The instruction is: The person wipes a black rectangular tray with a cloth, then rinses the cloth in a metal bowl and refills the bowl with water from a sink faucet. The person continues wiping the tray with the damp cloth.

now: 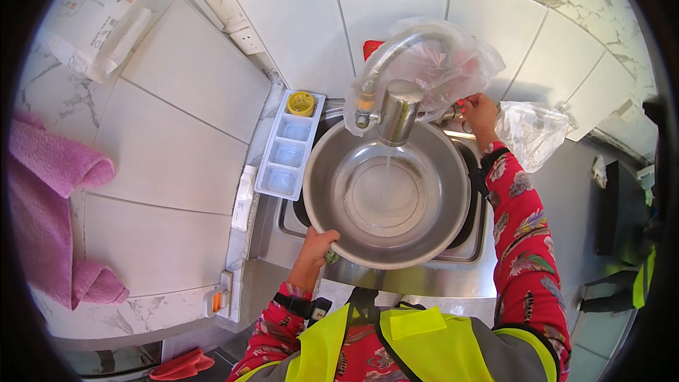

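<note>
A large round stainless steel basin [339,223] rests over the sink, with some clear water in its bottom. My left hand [316,246] grips the basin's near-left rim, thumb on top, with a bit of green cloth [331,257] under the rim. A thin stream of water falls into the basin from the metal cylinder on the tap [401,109]. Clear plastic bags hang around the curved spout. My right hand [479,112] is at the metal fitting behind the basin's far right side, its fingers bent at the fitting's end; the exact hold is partly hidden.
A white compartment tray [264,172] with a yellow plastic cap [301,103] stands left of the basin. A crumpled clear plastic bag [532,130] lies right of my right hand. A pink towel [45,212], a paper-tissue pack [95,16] and a wall socket [245,40] are at the left.
</note>
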`<act>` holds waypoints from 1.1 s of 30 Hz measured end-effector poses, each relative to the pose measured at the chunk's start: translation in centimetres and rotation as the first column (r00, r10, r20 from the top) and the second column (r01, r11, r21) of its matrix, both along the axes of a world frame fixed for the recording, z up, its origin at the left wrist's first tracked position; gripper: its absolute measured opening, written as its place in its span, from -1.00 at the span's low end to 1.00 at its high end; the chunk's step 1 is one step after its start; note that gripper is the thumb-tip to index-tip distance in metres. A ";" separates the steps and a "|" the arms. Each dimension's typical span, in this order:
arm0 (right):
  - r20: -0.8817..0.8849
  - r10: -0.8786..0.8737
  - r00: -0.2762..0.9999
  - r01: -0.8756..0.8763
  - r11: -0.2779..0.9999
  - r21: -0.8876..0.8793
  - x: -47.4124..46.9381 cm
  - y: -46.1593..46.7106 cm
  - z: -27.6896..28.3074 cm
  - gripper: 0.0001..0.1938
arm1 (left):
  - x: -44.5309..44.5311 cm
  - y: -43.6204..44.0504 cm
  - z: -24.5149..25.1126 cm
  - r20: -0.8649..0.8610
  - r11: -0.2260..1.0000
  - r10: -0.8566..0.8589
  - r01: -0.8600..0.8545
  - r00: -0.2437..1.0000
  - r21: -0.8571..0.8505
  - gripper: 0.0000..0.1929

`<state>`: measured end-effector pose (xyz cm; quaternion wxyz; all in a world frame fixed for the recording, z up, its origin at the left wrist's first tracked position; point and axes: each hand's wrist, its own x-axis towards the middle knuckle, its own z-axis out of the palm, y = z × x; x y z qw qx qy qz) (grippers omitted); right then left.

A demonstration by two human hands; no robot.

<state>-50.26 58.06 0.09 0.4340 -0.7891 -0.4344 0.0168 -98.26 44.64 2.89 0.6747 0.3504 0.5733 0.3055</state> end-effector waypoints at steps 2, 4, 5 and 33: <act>-0.031 -0.007 0.999 0.006 1.000 -0.006 -0.2 -0.2 0.2 -0.88 | 0.0 0.0 -0.1 -0.011 1.000 0.000 0.000 1.000 -0.002 -0.61; -0.121 -0.009 0.993 0.007 1.000 -0.018 -0.5 -0.4 0.5 -0.84 | -0.1 0.1 -0.2 -0.034 1.000 0.001 -0.001 0.999 0.002 -0.61; -0.107 -0.010 0.994 0.008 1.000 -0.013 -0.7 -0.5 0.7 -0.84 | -0.1 0.1 -0.3 -0.033 1.000 -0.003 0.003 0.999 0.000 -0.60; -0.193 0.089 0.977 -0.114 0.986 -0.125 -2.1 -4.5 1.8 -0.62 | 0.1 0.1 0.7 -0.027 0.999 0.008 -0.010 1.000 -0.047 -0.63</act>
